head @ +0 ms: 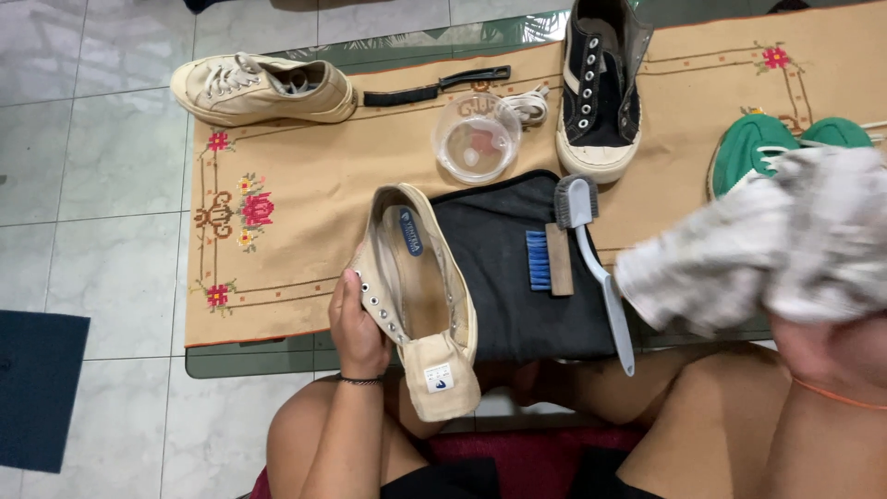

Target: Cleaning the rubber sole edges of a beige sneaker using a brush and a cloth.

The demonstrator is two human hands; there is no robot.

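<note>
My left hand (356,323) grips the eyelet side of a beige canvas shoe (416,277) with no laces, held upright over the table's front edge, its opening facing me. My right hand (832,346) is raised close to the camera and holds a crumpled grey-white cloth (767,245) that blurs across the right side. Between the two lies a dark grey cloth (504,277) with a small blue-bristled wooden brush (550,261) and a grey long-handled brush (596,268) on it.
A tan embroidered runner (305,199) covers the glass table. On it sit a second beige shoe (263,90), a black brush (434,88), a clear bowl of liquid (476,139), a black-and-white shoe (596,88), laces (528,103) and a green shoe (753,148). Tiled floor lies left.
</note>
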